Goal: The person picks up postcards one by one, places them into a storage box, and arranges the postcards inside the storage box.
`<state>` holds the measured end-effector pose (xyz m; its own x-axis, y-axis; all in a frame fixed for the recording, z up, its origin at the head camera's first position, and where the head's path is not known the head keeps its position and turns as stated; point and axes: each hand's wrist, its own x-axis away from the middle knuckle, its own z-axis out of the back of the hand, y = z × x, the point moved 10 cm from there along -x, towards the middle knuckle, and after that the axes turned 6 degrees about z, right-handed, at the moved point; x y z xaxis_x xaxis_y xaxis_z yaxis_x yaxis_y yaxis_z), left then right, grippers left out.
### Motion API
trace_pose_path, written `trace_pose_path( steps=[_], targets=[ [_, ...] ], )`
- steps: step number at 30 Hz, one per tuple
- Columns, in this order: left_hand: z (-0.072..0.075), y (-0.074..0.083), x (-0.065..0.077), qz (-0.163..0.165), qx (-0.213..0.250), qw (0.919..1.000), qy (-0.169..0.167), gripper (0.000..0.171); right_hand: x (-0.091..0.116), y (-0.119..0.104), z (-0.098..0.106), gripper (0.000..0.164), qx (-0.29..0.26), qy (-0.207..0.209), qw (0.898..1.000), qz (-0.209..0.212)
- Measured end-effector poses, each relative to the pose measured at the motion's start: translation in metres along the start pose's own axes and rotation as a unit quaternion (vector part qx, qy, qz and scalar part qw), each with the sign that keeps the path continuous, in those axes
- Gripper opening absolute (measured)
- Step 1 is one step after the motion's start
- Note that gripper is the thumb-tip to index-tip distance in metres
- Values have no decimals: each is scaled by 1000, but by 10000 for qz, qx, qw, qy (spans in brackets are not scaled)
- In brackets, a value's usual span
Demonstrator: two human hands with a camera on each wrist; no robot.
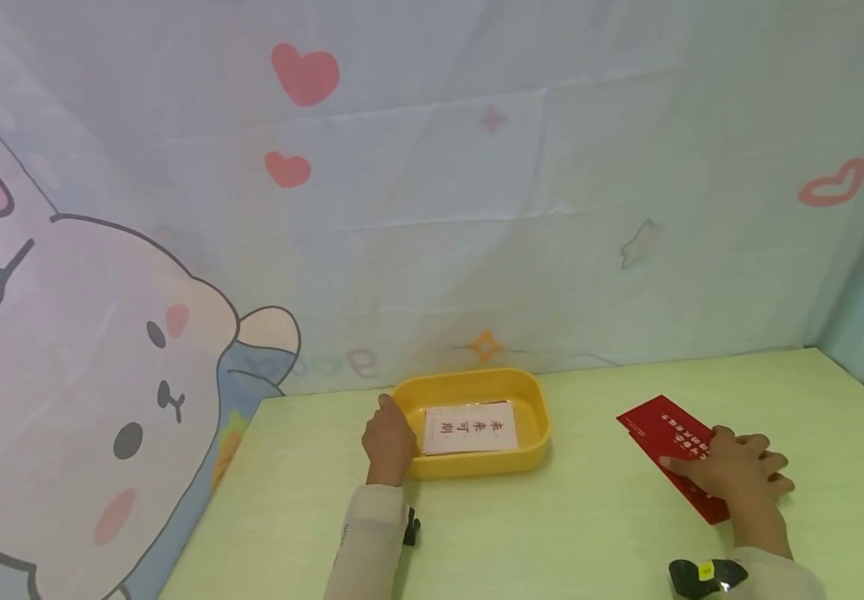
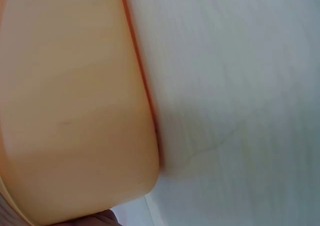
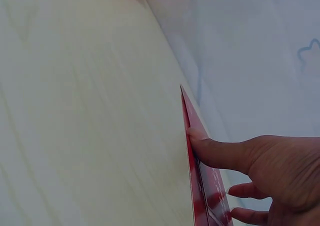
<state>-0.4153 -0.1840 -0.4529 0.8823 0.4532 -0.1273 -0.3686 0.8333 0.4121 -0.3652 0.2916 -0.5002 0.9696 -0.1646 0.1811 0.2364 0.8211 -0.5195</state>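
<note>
A yellow plastic tray [image 1: 469, 468] with rounded corners stands near the back of the table. In it lies a white card [image 1: 471, 428] with red Chinese characters, a red edge peeking out beneath it. My left hand [image 1: 389, 439] grips the tray's left end; the left wrist view shows mostly the tray's side wall [image 2: 80, 111], with a bit of finger at the bottom. To the right, red cards [image 1: 660, 425] with white print lie slightly offset on each other. My right hand [image 1: 735, 467] holds them across their edges, its thumb [image 3: 220, 153] on the near long edge.
The pale green table [image 1: 566, 533] ends at a fabric backdrop [image 1: 551, 250] printed with hearts and stars, with a large cartoon rabbit [image 1: 87, 400] at left. Dark camera mounts are strapped at both wrists.
</note>
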Motion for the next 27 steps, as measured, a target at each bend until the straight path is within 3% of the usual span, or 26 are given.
trace_pose_path(
  steps=[10,17,27],
  targets=[
    [0,-3,-1,162,-17,9998,-81,34,-7,-4,2,100,-216,297,9993,44],
    [-1,2,-2,43,-24,10000,-83,33,-9,-1,5,101,-42,290,9995,-70],
    [-7,4,-4,-19,73,9999,-131,34,-9,-4,11,104,-257,788,9965,98]
  ],
)
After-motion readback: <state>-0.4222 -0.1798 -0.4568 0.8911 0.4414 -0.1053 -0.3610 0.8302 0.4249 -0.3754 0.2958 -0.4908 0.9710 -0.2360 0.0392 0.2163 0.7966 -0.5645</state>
